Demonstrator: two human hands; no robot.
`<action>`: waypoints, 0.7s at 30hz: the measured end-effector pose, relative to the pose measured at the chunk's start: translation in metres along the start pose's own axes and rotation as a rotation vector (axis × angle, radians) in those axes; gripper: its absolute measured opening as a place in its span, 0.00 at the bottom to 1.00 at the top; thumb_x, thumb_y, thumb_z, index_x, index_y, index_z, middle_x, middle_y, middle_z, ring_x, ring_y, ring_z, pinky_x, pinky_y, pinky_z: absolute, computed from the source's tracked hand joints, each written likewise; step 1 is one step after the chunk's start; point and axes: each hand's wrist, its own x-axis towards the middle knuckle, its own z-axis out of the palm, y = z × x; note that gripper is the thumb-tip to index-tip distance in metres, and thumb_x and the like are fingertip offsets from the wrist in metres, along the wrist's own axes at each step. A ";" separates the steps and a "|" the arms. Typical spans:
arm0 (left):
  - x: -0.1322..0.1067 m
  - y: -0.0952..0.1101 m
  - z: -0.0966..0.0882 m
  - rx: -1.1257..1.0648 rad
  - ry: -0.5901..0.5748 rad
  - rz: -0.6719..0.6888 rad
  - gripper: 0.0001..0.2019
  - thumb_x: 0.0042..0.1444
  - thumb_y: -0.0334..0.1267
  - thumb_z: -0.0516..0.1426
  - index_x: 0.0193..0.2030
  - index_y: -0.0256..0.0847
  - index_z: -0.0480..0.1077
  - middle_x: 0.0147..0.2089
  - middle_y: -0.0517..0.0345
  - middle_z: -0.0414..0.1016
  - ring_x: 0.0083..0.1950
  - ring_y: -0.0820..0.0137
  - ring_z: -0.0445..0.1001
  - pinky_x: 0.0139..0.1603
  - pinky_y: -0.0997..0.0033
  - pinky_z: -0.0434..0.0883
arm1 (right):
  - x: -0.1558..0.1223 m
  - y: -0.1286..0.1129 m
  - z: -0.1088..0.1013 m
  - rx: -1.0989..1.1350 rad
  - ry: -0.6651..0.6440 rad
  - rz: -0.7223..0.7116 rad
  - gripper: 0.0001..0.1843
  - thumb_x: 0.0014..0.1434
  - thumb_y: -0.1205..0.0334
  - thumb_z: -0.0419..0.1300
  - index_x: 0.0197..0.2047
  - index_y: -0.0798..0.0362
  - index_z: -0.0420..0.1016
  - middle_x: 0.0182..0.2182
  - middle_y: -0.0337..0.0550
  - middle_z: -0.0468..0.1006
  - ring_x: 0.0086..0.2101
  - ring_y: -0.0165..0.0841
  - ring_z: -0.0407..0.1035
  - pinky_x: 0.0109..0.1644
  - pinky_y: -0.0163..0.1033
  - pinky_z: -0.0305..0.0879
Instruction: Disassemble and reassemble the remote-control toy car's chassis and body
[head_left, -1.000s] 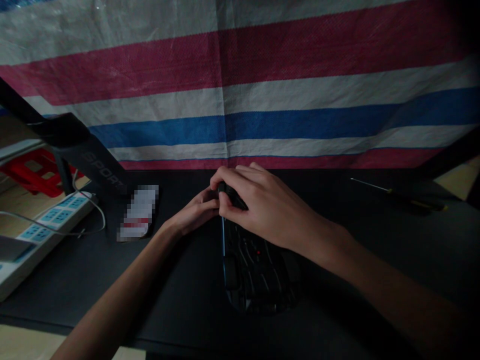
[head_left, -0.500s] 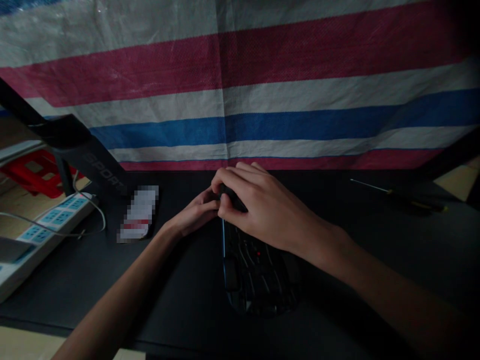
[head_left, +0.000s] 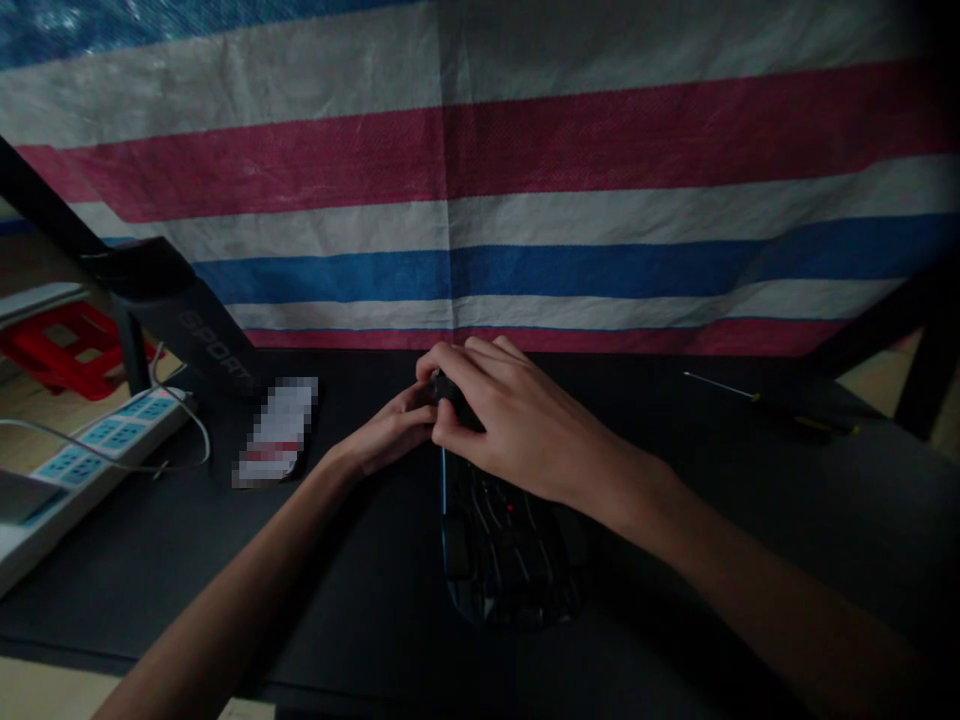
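A dark toy car (head_left: 517, 570) lies upside down on the black table, its underside up, with a blue edge along its left side and a small red dot in the middle. My right hand (head_left: 502, 410) covers the car's far end. Its thumb and forefinger are closed round a dark rounded part (head_left: 454, 392) there, which looks like a wheel. From the left, my left hand (head_left: 397, 425) grips the same far end, thumb touching near the right thumb. Its other fingertips are hidden behind the right hand and the car.
A screwdriver (head_left: 795, 412) lies at the right back. On the left are a blurred-out phone-shaped item (head_left: 277, 435), a white power strip (head_left: 112, 440) with a cable, and a dark post marked SPORT (head_left: 210, 335). Striped sheeting (head_left: 562, 220) hangs behind the table (head_left: 360, 600).
The view has tilted up slightly, so everything sits a little lower or farther left. Both hands keep their hold at the car's far end; the right fingers have shifted slightly around the dark part.
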 end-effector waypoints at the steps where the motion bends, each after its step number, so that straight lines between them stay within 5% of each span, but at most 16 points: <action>1: 0.001 -0.001 -0.001 -0.005 0.003 -0.003 0.16 0.57 0.41 0.76 0.45 0.41 0.77 0.43 0.57 0.81 0.46 0.68 0.78 0.52 0.69 0.75 | 0.001 -0.001 0.000 -0.031 -0.004 0.034 0.08 0.76 0.65 0.60 0.54 0.54 0.79 0.46 0.48 0.85 0.48 0.41 0.76 0.61 0.47 0.63; 5: 0.005 -0.007 -0.006 0.005 0.033 -0.025 0.18 0.56 0.37 0.76 0.49 0.41 0.78 0.50 0.53 0.84 0.49 0.67 0.81 0.56 0.67 0.75 | 0.008 -0.001 -0.005 -0.096 -0.095 0.095 0.12 0.81 0.60 0.56 0.51 0.54 0.81 0.42 0.47 0.86 0.43 0.41 0.77 0.58 0.48 0.64; 9: 0.008 -0.007 -0.005 -0.004 0.028 -0.016 0.21 0.55 0.34 0.74 0.54 0.41 0.77 0.54 0.51 0.85 0.52 0.64 0.82 0.57 0.64 0.75 | 0.013 -0.001 -0.015 -0.090 -0.181 -0.015 0.12 0.79 0.66 0.56 0.59 0.53 0.79 0.56 0.51 0.85 0.57 0.44 0.76 0.66 0.50 0.64; 15: 0.008 -0.002 0.000 -0.028 0.029 -0.034 0.25 0.52 0.31 0.73 0.56 0.40 0.76 0.51 0.53 0.85 0.47 0.68 0.81 0.55 0.65 0.75 | 0.029 -0.018 -0.016 -0.396 -0.263 0.248 0.23 0.84 0.53 0.50 0.61 0.59 0.80 0.47 0.60 0.87 0.47 0.51 0.83 0.52 0.52 0.73; 21: 0.009 0.000 0.002 -0.052 0.008 -0.046 0.32 0.52 0.32 0.74 0.64 0.41 0.75 0.49 0.53 0.85 0.49 0.65 0.82 0.58 0.61 0.75 | 0.022 -0.005 -0.022 -0.068 -0.269 0.093 0.11 0.80 0.63 0.55 0.60 0.52 0.74 0.54 0.51 0.84 0.55 0.43 0.79 0.61 0.47 0.70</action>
